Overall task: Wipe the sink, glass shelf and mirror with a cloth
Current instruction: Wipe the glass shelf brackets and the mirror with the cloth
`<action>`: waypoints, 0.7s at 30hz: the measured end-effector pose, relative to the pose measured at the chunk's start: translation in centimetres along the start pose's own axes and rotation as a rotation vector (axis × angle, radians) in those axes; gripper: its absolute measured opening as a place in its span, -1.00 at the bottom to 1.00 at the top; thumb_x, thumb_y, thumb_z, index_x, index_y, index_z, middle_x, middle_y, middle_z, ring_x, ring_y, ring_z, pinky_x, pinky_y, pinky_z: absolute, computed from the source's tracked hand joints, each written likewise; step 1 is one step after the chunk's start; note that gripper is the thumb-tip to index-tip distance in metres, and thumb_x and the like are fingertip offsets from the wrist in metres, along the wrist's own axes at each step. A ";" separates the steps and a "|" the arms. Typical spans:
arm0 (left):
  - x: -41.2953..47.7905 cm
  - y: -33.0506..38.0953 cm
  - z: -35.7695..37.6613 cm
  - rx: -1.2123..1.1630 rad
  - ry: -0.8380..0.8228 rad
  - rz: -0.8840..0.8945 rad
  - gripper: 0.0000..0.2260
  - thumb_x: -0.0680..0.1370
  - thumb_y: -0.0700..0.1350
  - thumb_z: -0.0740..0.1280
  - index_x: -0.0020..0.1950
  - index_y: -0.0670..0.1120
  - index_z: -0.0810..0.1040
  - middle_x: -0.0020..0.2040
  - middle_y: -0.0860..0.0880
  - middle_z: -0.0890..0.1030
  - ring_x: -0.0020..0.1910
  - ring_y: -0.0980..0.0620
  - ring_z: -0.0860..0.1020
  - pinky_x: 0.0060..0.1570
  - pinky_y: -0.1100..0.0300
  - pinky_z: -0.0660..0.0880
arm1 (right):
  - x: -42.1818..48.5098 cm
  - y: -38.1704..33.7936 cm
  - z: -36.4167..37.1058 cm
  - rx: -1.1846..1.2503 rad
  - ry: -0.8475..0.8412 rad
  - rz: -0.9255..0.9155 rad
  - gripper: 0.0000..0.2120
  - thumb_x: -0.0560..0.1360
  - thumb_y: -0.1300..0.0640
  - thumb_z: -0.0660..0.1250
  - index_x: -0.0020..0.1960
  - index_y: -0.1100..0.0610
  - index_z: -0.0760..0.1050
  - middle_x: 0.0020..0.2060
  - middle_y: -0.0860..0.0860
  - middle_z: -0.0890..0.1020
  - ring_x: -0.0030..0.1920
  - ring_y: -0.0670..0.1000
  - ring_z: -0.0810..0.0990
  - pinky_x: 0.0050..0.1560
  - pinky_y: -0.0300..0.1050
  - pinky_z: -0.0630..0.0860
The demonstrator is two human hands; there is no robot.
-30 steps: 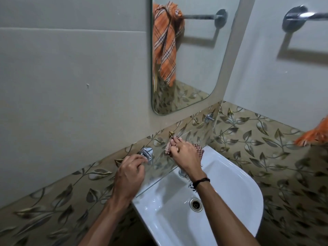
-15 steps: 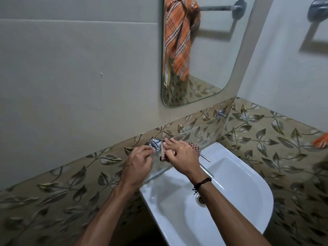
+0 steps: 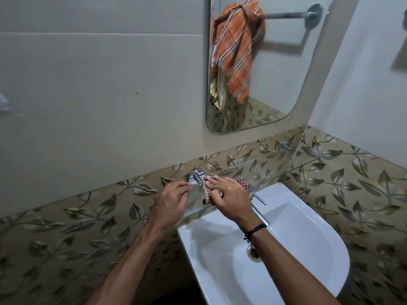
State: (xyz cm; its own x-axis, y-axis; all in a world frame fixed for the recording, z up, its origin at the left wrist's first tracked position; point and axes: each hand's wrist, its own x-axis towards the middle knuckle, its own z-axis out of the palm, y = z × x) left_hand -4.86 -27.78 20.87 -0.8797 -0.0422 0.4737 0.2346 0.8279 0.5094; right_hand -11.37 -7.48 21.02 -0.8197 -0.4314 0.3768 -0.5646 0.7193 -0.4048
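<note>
The mirror (image 3: 264, 73) fills one o'clock, reflecting an orange towel; whether it has been wiped I cannot tell. The sink (image 3: 308, 238) sits at five o'clock, looking clean and bare. Between them at centre, the glass shelf (image 3: 198, 211) seems the step in hand. The right hand (image 3: 231, 199) presses the cloth (image 3: 207, 193) flat on it, fingers together. The left hand (image 3: 169, 201) pinches the shelf's left edge near its bracket (image 3: 196, 176).

Orange plaid towel (image 3: 236, 47), leaf-patterned tiles (image 3: 343, 179)
</note>
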 end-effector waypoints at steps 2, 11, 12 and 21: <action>-0.2 0.2 -0.1 0.006 -0.005 0.002 -0.76 0.60 -0.29 0.33 0.22 -0.16 0.69 0.20 -0.03 0.67 0.20 0.04 0.55 0.32 0.19 0.40 | 1.3 1.8 -1.1 -0.026 -0.007 0.101 -0.40 0.52 -0.21 -0.03 0.40 -0.05 0.52 0.38 -0.09 0.54 0.40 -0.10 0.47 0.49 -0.08 0.28; -0.9 0.7 -0.1 0.023 0.002 -0.061 -0.75 0.63 -0.25 0.30 0.27 -0.13 0.66 0.27 -0.01 0.64 0.29 0.04 0.52 0.34 0.20 0.36 | 1.2 -0.5 -0.9 -0.033 -0.032 0.124 -0.54 0.62 -0.06 0.11 0.46 0.03 0.46 0.44 0.02 0.48 0.44 0.03 0.44 0.48 -0.05 0.25; -1.0 0.6 -0.1 0.022 0.015 -0.070 -0.75 0.63 -0.25 0.30 0.25 -0.13 0.67 0.26 -0.01 0.64 0.26 0.06 0.53 0.32 0.20 0.38 | 0.6 -1.1 -0.5 -0.023 -0.029 0.076 -0.52 0.59 -0.06 0.10 0.44 0.04 0.49 0.42 -0.01 0.50 0.44 -0.02 0.44 0.48 -0.09 0.23; -2.7 -0.6 -0.9 -0.008 0.032 -0.146 -0.70 0.68 -0.10 0.26 0.38 -0.09 0.58 0.39 0.00 0.56 0.43 0.08 0.41 0.49 0.11 0.30 | -1.2 -3.0 2.4 0.029 0.148 0.015 -0.53 0.54 -0.05 0.08 0.30 0.03 0.61 0.31 -0.08 0.60 0.36 -0.10 0.52 0.41 -0.11 0.33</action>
State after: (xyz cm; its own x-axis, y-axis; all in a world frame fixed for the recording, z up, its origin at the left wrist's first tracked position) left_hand -2.27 -28.67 19.88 -0.8913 -0.1793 0.4165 0.1089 0.8071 0.5803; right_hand -8.96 -10.41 19.83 -0.8062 -0.3343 0.4881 -0.5566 0.7083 -0.4342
